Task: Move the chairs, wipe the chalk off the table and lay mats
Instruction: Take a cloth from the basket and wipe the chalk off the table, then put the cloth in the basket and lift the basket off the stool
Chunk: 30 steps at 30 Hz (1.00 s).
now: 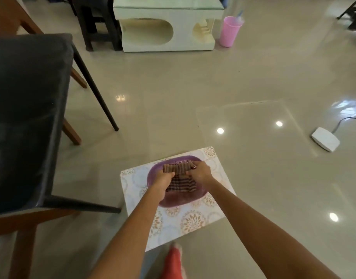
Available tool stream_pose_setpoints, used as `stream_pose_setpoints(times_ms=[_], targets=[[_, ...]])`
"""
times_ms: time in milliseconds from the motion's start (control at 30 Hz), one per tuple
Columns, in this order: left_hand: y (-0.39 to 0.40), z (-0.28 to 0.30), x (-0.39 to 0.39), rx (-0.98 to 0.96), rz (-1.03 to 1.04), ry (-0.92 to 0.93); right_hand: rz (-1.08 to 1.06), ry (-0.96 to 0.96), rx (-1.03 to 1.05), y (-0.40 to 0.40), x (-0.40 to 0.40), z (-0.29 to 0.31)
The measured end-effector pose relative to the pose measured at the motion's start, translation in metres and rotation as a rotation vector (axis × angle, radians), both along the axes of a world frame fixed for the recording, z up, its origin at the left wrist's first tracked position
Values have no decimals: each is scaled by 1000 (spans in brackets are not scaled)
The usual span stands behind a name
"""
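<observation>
Hands grip a striped brown cloth (181, 179) over a purple basket (178, 198): the left hand (163, 183) and right hand (199, 172) both have fingers curled tight, pinching the cloth's top edge. The basket sits on a patterned mat (183, 220) on the floor (193, 87). Left of the basket stands a dark-cushioned chair (26, 117).

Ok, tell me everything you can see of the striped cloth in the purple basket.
The striped cloth is brown with paler bands and looks like ribbed woven fabric. Its top edge is bunched and gripped by the left hand and right hand; the rest hangs over the purple basket, which sits on a patterned mat on the floor.
</observation>
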<state>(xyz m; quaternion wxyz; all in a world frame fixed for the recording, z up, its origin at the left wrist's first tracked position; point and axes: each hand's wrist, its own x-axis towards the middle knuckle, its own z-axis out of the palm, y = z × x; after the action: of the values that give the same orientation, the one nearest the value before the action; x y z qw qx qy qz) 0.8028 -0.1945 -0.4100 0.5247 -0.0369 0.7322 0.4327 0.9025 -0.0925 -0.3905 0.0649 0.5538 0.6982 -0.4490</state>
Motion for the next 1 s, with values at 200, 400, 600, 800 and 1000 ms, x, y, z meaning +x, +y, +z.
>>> stream_pose_setpoints(times_ms=[200,400,600,800,1000], targets=[[11,15,9,-88,31,-21,135,11,-27,24,6,9],[25,54,42,-87,98,17,177,114,-33,66,29,55],[48,77,100,-122,355,79,369,156,-66,118,58,88],[70,92,145,-32,803,151,606,131,18,148,65,103],[76,87,161,24,1043,251,822,213,10,147,33,92]])
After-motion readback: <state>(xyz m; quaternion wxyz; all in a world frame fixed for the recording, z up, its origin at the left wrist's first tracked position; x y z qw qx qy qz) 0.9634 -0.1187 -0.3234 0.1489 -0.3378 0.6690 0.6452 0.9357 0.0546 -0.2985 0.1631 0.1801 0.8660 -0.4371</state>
